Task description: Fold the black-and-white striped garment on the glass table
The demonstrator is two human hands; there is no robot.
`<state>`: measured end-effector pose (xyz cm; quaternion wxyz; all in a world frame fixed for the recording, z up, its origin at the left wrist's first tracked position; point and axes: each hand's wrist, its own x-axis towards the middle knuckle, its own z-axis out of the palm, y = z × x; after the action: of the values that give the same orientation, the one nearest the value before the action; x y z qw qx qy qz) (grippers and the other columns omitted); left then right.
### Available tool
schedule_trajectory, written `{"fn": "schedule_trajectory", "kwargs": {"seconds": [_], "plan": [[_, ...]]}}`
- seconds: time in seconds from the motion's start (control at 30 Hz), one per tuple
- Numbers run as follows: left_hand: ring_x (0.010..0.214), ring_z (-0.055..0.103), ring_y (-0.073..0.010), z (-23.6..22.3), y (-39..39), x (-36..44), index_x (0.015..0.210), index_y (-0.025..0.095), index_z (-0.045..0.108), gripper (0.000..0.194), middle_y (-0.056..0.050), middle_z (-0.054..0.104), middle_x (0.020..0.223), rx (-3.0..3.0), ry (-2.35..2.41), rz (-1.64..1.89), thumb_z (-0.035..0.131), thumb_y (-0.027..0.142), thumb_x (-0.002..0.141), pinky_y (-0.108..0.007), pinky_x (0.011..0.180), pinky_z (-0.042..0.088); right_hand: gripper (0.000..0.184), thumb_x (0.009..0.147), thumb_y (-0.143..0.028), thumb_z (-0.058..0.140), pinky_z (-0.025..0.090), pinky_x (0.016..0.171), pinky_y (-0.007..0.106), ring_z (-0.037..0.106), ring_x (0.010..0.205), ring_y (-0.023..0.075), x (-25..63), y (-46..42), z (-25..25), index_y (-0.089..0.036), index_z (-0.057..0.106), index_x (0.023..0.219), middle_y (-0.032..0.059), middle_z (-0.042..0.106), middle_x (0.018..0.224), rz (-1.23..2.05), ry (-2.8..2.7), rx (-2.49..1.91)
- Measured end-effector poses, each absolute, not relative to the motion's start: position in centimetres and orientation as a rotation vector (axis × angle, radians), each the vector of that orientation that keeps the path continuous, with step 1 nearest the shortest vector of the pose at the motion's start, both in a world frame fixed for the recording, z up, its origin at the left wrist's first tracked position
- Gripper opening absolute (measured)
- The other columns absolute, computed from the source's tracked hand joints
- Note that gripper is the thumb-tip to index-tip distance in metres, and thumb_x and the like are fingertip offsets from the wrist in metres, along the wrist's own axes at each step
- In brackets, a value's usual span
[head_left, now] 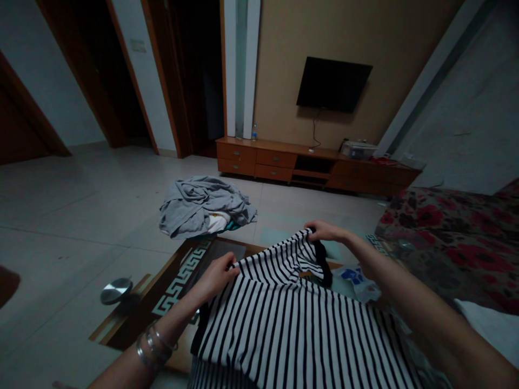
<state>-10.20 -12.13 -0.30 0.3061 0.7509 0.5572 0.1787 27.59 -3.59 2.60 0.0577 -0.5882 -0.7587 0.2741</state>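
Note:
A black-and-white striped garment (292, 324), probably a shirt, spreads across the lower middle of the view, with black trim on its edges. My left hand (217, 275) pinches its upper left edge between closed fingers. Farther right and higher, my right hand (324, 230) grips another part of the same edge near a black-trimmed fold. The cloth is stretched between both hands, and its near part runs out of the bottom of the view. Silver bangles circle my left wrist.
Beyond the patterned low table (178, 281) lies a heap of grey clothes (203, 202). A clear plastic bag (363, 283) sits right of the garment. A round metallic object (116, 290) is at left. A wooden TV cabinet (275, 158) and a flowered sofa (438, 232) stand farther off.

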Motion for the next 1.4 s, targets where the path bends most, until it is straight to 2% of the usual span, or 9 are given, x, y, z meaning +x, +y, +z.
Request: {"fn": "schedule_trajectory", "kwargs": {"seconds": [0.1,0.47,0.7,0.83,0.93,1.03,1.2,1.33,1.4], "plan": [[0.08,0.059,-0.0171,-0.8,-11.9,-10.1,0.08,0.021,0.043,0.009,-0.001,0.059,0.079,1.983,1.534,0.458,0.04,0.024,0.087,-0.025,0.069,0.039,0.031,0.076,-0.024,0.058,0.046,0.068,0.021,0.062,0.079,0.0147,26.5,-2.4,2.5,-0.014,0.064,0.106,0.0026,0.069,0.091,0.886,-1.983,-1.732],[0.09,0.065,-0.0248,-1.1,-11.3,-10.2,0.089,0.02,0.045,0.021,-0.01,0.067,0.095,2.219,1.87,0.08,0.026,0.026,0.096,-0.033,0.073,0.043,0.029,0.094,-0.028,0.045,0.039,0.091,0.026,0.056,0.109,0.018,18.4,1.6,1.6,-0.016,0.064,0.112,0.0107,0.064,0.117,0.189,-1.873,-1.889],[0.092,0.061,-0.026,0.6,-12.3,-9.4,0.096,0.017,0.053,0.021,-0.013,0.062,0.102,2.414,1.938,0.073,0.032,0.019,0.092,-0.036,0.075,0.044,0.028,0.092,-0.038,0.05,0.042,0.074,0.029,0.064,0.088,0.0232,19.0,-9.2,1.9,-0.02,0.061,0.11,0.0113,0.069,0.097,0.006,-2.338,-1.999],[0.114,0.051,-0.028,0.8,-13.0,-5.9,0.107,0.015,0.059,0.029,-0.014,0.058,0.121,2.763,1.541,0.234,0.037,0.012,0.089,-0.042,0.095,0.039,0.024,0.091,-0.02,0.046,0.042,0.073,0.029,0.065,0.088,0.0244,19.6,-11.6,0.7,-0.016,0.058,0.111,0.0154,0.069,0.097,-0.05,-2.366,-2.255],[0.132,0.038,-0.0267,-0.8,-13.4,-2.9,0.125,0.02,0.054,0.034,-0.01,0.047,0.142,2.903,1.031,0.242,0.044,0.023,0.093,-0.047,0.109,0.026,0.023,0.092,-0.016,0.042,0.042,0.074,0.028,0.064,0.091,0.0236,20.4,-10.6,0.5,-0.016,0.06,0.106,0.0149,0.068,0.1,-0.127,-2.314,-2.23],[0.142,0.025,-0.0261,-2.7,-13.4,-1.7,0.137,0.027,0.045,0.045,-0.004,0.035,0.152,2.913,0.774,0.202,0.049,0.034,0.093,-0.051,0.113,0.019,0.022,0.092,-0.016,0.041,0.041,0.076,0.027,0.062,0.096,0.0228,21.6,-9.2,0.6,-0.016,0.061,0.101,0.0134,0.066,0.103,-0.233,-2.322,-2.052],[0.144,0.019,-0.0233,-3.0,-13.3,-2.6,0.141,0.036,0.041,0.048,0.0,0.034,0.153,2.88,0.63,0.143,0.046,0.044,0.093,-0.049,0.115,0.016,0.022,0.092,-0.018,0.044,0.041,0.078,0.027,0.06,0.098,0.0224,22.9,-8.2,0.2,-0.017,0.065,0.096,0.0111,0.066,0.104,-0.152,-2.352,-1.985],[0.144,0.02,-0.0247,-2.8,-13.4,-2.9,0.14,0.036,0.041,0.048,0.0,0.035,0.152,2.906,0.597,0.135,0.045,0.048,0.093,-0.051,0.114,0.016,0.028,0.089,-0.022,0.049,0.043,0.076,0.029,0.063,0.096,0.0244,22.8,-9.0,0.4,-0.02,0.059,0.116,0.0117,0.066,0.106,-0.049,-2.174,-2.217],[0.143,0.021,-0.0258,-2.9,-13.4,-2.8,0.14,0.037,0.041,0.048,0.001,0.034,0.153,2.917,0.594,0.149,0.043,0.049,0.093,-0.052,0.113,0.018,0.046,0.085,-0.028,0.059,0.044,0.075,0.03,0.063,0.096,0.0256,22.9,-9.3,0.4,-0.019,0.048,0.129,0.0144,0.063,0.112,-0.025,-2.086,-2.308]]}}
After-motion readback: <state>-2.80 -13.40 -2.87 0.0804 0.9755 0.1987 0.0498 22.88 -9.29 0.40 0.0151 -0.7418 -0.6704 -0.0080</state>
